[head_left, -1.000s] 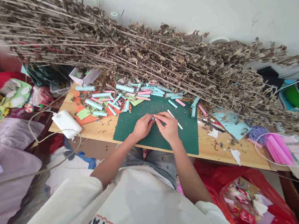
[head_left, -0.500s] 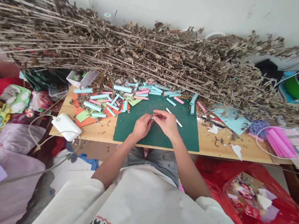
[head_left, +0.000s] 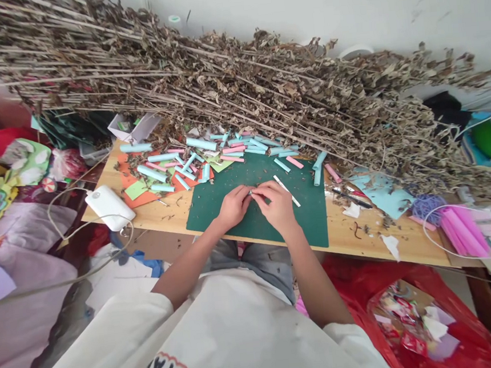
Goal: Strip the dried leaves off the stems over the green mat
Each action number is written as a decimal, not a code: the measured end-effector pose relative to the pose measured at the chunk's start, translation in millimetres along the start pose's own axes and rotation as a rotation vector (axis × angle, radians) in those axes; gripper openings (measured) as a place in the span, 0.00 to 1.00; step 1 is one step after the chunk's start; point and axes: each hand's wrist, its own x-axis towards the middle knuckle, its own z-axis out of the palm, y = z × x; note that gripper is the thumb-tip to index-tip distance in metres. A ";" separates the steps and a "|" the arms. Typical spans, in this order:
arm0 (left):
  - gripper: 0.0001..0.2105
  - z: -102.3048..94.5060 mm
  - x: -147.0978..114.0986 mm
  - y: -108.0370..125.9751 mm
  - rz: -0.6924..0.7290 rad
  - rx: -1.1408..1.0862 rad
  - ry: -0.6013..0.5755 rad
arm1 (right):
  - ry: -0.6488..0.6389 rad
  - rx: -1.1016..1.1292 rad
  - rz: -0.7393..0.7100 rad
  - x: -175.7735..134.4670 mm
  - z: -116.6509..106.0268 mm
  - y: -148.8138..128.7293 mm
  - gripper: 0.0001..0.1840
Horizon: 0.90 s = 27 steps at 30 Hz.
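Observation:
Above the dark green cutting mat (head_left: 305, 227), my left hand (head_left: 234, 207) and my right hand (head_left: 277, 207) meet fingertip to fingertip. Both are closed in a pinch around something small and pale, mostly covered by the fingers, so its kind cannot be made out. A thin white strip (head_left: 287, 190) lies on the mat just beyond my right hand. Past the hands, light blue rolled paper tubes (head_left: 201, 144) and pink ones (head_left: 294, 162) are scattered along the back of the mat and over orange paper (head_left: 135, 202).
Dried leafy stalks (head_left: 237, 87) are heaped across the table's back. A white power bank (head_left: 109, 207) with a cable lies at left. To the right are a blue paper sheet (head_left: 381, 192), purple yarn (head_left: 427, 208) and pink paper (head_left: 464, 230). A red plastic bag (head_left: 349, 289) sits below.
My right hand's fingers have shifted slightly, with the index finger lower and closer over the small piece. My left hand has stayed nearly in place. The camera view has moved a little.

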 end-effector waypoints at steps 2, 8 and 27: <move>0.12 0.3 -0.1 -0.2 -0.009 -0.011 -0.007 | -0.016 -0.069 -0.049 -2.5 -2.1 -2.5 0.11; 0.13 0.8 -0.1 1.4 -0.007 0.041 -0.013 | -0.091 -0.066 0.035 6.8 -9.4 -5.6 0.11; 0.13 -0.2 0.2 2.3 -0.005 0.003 -0.008 | 0.076 0.015 0.068 -5.5 1.1 -1.4 0.10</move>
